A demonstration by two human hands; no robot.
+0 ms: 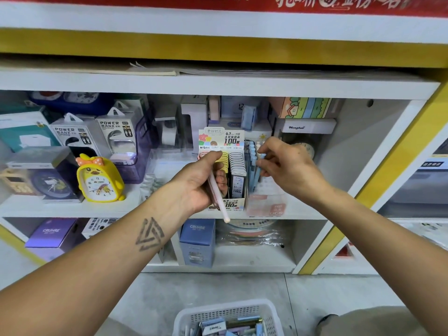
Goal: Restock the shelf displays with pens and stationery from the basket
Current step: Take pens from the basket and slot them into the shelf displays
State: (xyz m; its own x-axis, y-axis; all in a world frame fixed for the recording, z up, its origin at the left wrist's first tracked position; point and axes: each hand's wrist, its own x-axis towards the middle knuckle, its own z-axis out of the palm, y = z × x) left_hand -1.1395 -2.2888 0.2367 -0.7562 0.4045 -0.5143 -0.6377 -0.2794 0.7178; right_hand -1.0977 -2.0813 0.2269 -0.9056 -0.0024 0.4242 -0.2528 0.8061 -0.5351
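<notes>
A pink pen [219, 197] sits gripped in the left hand [201, 183], in front of the lead refill display box [221, 170] on the shelf [72, 204]. The right hand [288, 166] pinches a blue pen [260, 166] among the pens standing beside that box. The white basket [228, 316] of stationery is on the floor below.

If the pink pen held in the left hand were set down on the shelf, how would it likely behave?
The pink pen looks slim, round and smooth, so it would probably roll on the flat white shelf. It stays straight jutting from the left hand, so it is likely stiff. It seems light: loosely curled fingers hold it.
</notes>
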